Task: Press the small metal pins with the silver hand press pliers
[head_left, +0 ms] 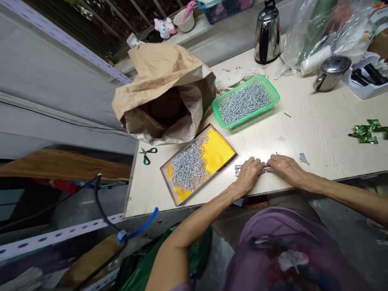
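Near the table's front edge, my left hand [251,174] is closed over a flat, silver metal piece [238,170] with cut-outs at its left end. My right hand [284,169] pinches at the right end of this metal piece, its fingertips close to those of the left. Fingers cover most of the piece, so its full shape is hidden. Left of my hands lies a shallow wooden tray [220,150] with a yellow bottom, holding a heap of small silver metal pins or screws [190,165]. Similar small parts [245,101] fill a green plastic basket [232,125] farther back.
A large open paper sack [163,72] stands behind the tray. Green-handled scissors [148,153] lie at the left. A steel kettle [267,36], a lidded metal cup [332,72] and green wrapped packets [365,132] sit to the back and right. A grey scrap [303,158] lies beyond my right hand.
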A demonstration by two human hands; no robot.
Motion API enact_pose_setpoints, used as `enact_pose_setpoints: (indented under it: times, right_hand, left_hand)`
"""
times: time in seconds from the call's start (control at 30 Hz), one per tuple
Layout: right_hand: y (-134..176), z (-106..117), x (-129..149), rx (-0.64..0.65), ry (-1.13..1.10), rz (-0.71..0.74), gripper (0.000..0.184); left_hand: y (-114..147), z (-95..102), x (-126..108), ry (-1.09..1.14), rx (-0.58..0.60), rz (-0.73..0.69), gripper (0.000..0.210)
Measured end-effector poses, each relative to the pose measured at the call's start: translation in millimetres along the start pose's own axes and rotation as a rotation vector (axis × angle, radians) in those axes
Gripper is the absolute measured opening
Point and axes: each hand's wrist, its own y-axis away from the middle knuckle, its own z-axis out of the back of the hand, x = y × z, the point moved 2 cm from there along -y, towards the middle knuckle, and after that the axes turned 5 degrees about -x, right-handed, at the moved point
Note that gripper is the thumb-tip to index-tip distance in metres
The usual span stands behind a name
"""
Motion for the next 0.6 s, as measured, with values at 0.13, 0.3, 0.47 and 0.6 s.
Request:
enact_pose_setpoints:
  times: [0.13, 0.3, 0.47, 0.6]
  right_hand:
    - [-2, 11, -14, 0.023, -0.001, 0.088, 0.038]
    - [-21, 14, -28, 0.044, 0.132, 0.078, 0.023]
    - [-54, 19, -27, -0.028, 0.223, 0.03, 0.017]
    - [-69, 17, 8, -0.028, 0.176, 0.178, 0.012]
  left_hand:
    - [15, -18.0, -7, 0.003, -0.196, 0.026, 0.041]
    - [37, -52.0, -34, 0.094, -0.326, -0.048, 0.044]
    - [39, -57.6, -46, 0.21, -0.318, -0.083, 0.047]
    - [36, -50.3, -46, 0.246, -0.323, -0.091, 0.049]
